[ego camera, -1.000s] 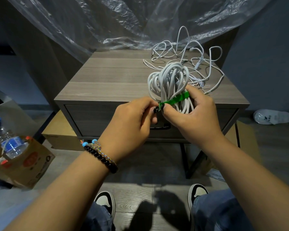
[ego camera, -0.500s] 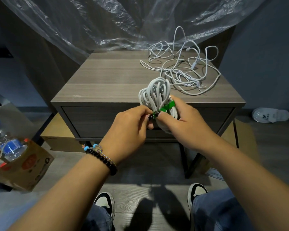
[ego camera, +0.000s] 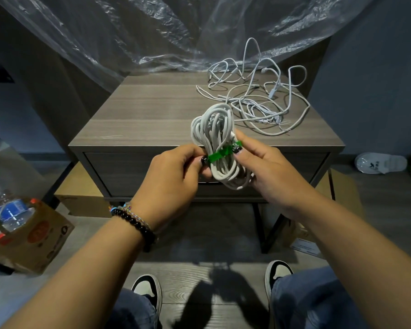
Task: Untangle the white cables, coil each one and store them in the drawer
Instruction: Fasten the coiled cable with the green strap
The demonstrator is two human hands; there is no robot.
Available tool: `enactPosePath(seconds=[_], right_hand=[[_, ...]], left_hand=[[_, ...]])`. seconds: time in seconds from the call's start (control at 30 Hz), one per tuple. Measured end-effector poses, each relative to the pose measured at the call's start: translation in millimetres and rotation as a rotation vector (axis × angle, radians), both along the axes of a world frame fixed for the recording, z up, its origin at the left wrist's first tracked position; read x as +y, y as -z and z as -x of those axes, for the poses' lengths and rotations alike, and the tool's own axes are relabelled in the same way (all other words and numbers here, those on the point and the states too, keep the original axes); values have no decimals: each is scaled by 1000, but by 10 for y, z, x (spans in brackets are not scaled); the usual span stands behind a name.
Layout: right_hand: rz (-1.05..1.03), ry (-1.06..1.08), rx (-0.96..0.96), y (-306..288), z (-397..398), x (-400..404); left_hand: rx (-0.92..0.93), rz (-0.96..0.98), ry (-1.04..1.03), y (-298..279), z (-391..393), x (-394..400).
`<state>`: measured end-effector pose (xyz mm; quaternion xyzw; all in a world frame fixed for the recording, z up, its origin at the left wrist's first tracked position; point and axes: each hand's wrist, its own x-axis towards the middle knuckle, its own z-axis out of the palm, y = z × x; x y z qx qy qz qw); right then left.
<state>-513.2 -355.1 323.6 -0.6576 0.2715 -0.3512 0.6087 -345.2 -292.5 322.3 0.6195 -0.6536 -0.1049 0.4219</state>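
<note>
Since half a second ago the hands have drawn apart along the green tie (ego camera: 223, 153): the right thumb now sits near its right end, where before both thumbs met at one spot. The coil (ego camera: 217, 143) looks larger and more upright in view.

Hands: your left hand (ego camera: 173, 181) pinches the left end of the tie, fingers curled. Your right hand (ego camera: 268, 169) cups the coil from the right and below, thumb pressed on the tie's other end. Both narrow, both holding.

Position: the coil is held in the air just in front of the counter's (ego camera: 152, 119) front edge, above the drawer (ego camera: 119, 172), which is closed. The loose tangle (ego camera: 259, 98) lies at the counter's back right corner, well apart from the coil.

Step, as I judge it: binding the coil.

- Keep the tie snug across the waist of the loops; slack there likely lets strands slip out at the bottom.
- Hold the right-hand cup until the tie is fastened.
- Whether the tie is already closed, I cannot tell; the thumbs cover both ends.
- You will need one hand free for the drawer.
</note>
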Motion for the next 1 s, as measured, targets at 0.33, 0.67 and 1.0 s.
enactPosePath(seconds=[0.33,0.67,1.0], right_hand=[[198,207,-3,-78,42,18],[314,347,-73,-100,44,9],[356,414,-81,-138,29,6]], left_hand=[[296,-48,119,-59,122,45],[550,-103,205,-208,189,63],[540,-109,237,-312,160,119]])
